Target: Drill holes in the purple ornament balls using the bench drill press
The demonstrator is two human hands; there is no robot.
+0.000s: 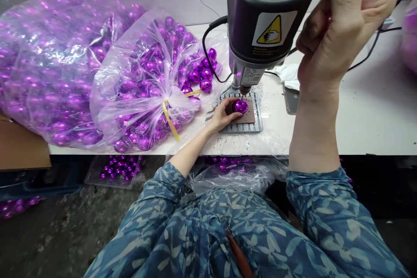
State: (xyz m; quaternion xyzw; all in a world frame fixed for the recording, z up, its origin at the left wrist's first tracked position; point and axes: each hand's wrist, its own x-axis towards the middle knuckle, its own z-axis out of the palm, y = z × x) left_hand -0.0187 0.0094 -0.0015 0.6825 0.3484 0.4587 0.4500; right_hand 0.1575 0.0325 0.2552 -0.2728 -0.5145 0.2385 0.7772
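My left hand [224,115] pinches a shiny purple faceted ball [241,106] between thumb and fingers. The ball rests on a brown board [250,115] over the slotted metal base [259,127] of a bench drill press [270,4]. Directly above the ball is the bit [242,96], its tip at or very near the ball's top. High on the right, beside the dark motor housing, my right hand [348,17] is closed with curled fingers. Whatever it grips is hidden behind the fingers and the housing.
Large clear bags [65,65] of purple balls fill the left of the white table, one tied with a yellow strip [170,121]. Loose balls [206,85] lie by its neck. A phone [291,99] lies right of the drill. Below the table edge is a plastic bin [119,169].
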